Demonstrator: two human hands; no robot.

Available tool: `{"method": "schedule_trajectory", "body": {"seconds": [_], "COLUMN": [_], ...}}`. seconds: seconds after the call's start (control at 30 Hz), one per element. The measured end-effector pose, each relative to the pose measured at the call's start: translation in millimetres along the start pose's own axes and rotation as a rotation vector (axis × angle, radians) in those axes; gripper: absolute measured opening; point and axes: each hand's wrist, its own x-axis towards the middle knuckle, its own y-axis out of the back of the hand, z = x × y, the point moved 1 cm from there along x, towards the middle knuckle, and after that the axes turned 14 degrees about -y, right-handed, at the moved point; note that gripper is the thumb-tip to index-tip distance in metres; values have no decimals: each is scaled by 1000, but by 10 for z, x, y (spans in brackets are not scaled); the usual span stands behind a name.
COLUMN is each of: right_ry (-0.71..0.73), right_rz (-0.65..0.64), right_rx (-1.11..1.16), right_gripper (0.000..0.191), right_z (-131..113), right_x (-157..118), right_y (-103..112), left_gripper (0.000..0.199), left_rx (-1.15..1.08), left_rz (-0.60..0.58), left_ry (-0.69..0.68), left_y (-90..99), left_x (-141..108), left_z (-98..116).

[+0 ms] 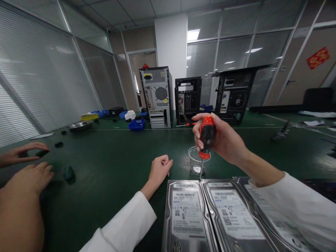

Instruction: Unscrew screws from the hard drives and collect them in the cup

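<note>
A screwdriver (208, 134) with a red and black handle is gripped in my right hand (223, 136). Its shaft points down and its tip meets the top edge between the first hard drive (187, 213) and the second hard drive (233, 213). A third hard drive (278, 217) lies to their right, partly under my sleeve. Just behind the shaft stands a clear plastic cup (193, 162) with something small and pale at its bottom. My left hand (160, 169) rests closed on the green table, left of the cup; whatever its curled fingers may hold is hidden.
Another person's hands (28, 164) work at the left, near a dark teal object (69, 173). Computer cases (157, 98) stand at the back of the table (110, 168). A blue tray (137, 125) and a metal bowl (79, 125) sit at back left. A dark tool (280, 132) lies right.
</note>
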Motion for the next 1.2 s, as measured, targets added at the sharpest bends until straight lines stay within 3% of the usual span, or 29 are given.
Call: {"method": "schedule_trajectory", "body": {"seconds": [0.17,0.33,0.47,0.63,0.77,0.97,1.1,1.2], "right_ry": [10,51,36,-14,5,47,32,3], "right_rz": [50,22,28,60,139,116,108,116], "right_rx": [-53,-39,-11,11,-38,-18,3,17], "right_gripper": [23,27,19,29,24,27,20,30], "right_z": [10,7,-8,10,34,27,5,-2], "right_x": [0,0,-2,5,18,16,4,0], "right_y": [16,-13,-27,3,36,8,-8,-8], "left_gripper": [39,39,39,38,38,38,38,38], "left_rx": [-3,-8,-11,-13,-18,-22,-25,-26], "left_rz": [-5,-2,-6,-9,-11,-11,-11,-7], "left_ry": [2,2,0,0,2,0,3,5], "left_y": [2,5,4,-2,-7,-11,-3,-1], "left_x": [-7,-7,-4,-4,-10,-17,-20,-19], "left_z": [-7,-4,2,-4,-17,-12,7,6]}}
